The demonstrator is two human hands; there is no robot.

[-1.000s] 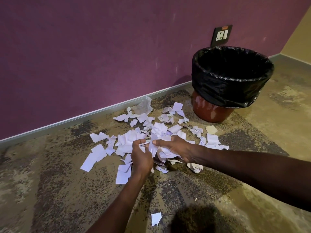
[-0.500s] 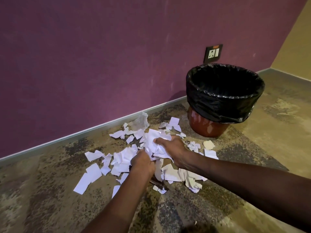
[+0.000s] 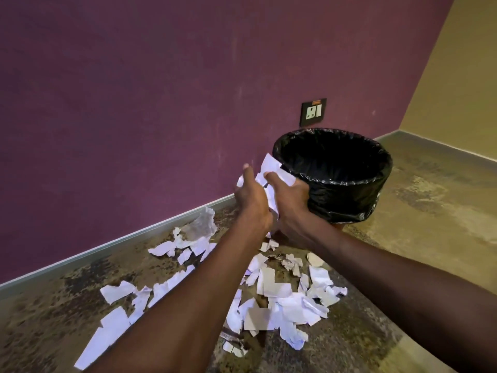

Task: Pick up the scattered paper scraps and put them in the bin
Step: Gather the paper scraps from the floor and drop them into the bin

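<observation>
A bundle of paper scraps (image 3: 271,170) is held pressed between two raised hands just short of a bin (image 3: 333,175) lined with a black bag, in the corner of a room where a purple wall (image 3: 134,103) meets a mottled floor (image 3: 53,313). The left hand (image 3: 251,196) is curled against the near side of the bundle, fingers partly closed and thumb lifted; the right hand (image 3: 289,200) is cupped under and behind it, fingers wrapped round the paper. The bundle is pinched by both, with white edges seen poking out above the fingertips.

The bin is found ahead and to the right of the hands, its open mouth turned up and slightly toward the viewer. The top edge of the paper is seen at the near-left rim, level with it and not yet over the opening. The right hand is the nearer of the two to the bin, its knuckles shown against the black bag, though contact cannot be told. A short carry forward and rightward over the rim appears to be what is called for before the paper can be let go.

Many loose scraps (image 3: 271,300) are left spread on the floor beneath the forearms, so the job is judged far from finished.
</observation>
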